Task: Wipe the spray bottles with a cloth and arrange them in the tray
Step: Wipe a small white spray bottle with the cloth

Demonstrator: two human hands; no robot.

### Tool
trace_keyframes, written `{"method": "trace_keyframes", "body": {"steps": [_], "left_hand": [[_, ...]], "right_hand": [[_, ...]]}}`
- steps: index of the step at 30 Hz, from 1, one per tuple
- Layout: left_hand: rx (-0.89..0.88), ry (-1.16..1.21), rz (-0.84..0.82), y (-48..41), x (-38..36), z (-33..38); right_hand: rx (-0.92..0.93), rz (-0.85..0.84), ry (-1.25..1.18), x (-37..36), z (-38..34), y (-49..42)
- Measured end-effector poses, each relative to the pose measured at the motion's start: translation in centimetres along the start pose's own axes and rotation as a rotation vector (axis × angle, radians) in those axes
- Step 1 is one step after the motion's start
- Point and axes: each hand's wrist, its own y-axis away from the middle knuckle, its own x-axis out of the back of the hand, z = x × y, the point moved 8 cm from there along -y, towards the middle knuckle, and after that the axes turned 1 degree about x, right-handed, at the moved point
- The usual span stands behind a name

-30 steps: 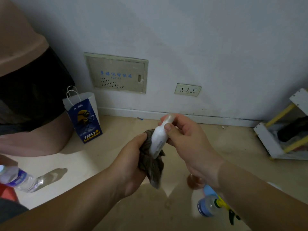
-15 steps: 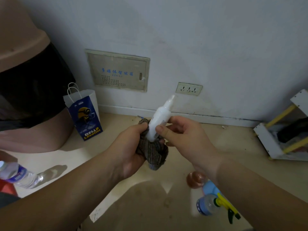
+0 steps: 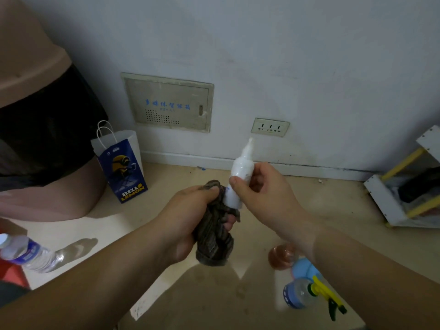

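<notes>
— Out in front of the wall: my right hand [image 3: 266,194] grips the slim white plastic spray bottle [image 3: 238,177], my left hand [image 3: 188,225] clenches the crumpled grey cloth [image 3: 214,234] round its base.

— Next?

— Still wiping; I'd finish, then find the tray, which I can't see.

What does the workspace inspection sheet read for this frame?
Surface: beige floor, some specks.
Job's things: white spray bottle upright, base in grey cloth; blue trigger sprayer and pinkish bottle lower right; no tray identifiable.
Clutter: paper bag, water bottle, white-yellow rack.
Hands: left hand grips cloth; right hand holds bottle.
Cables: nothing seen.
Surroundings: wall panel, socket.
</notes>
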Motion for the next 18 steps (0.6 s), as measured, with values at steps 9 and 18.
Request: {"method": "trace_keyframes", "body": {"steps": [9,18], "left_hand": [[-0.280,-0.146,0.158,0.8,0.8,1.7],[-0.111,0.063,-0.097,-0.3,-1.2,-0.9]], "right_hand": [[-0.026,-0.111,0.170,0.6,0.5,1.2],[0.136,-0.206,0.339,-2.2,-1.7,3.0]]}}
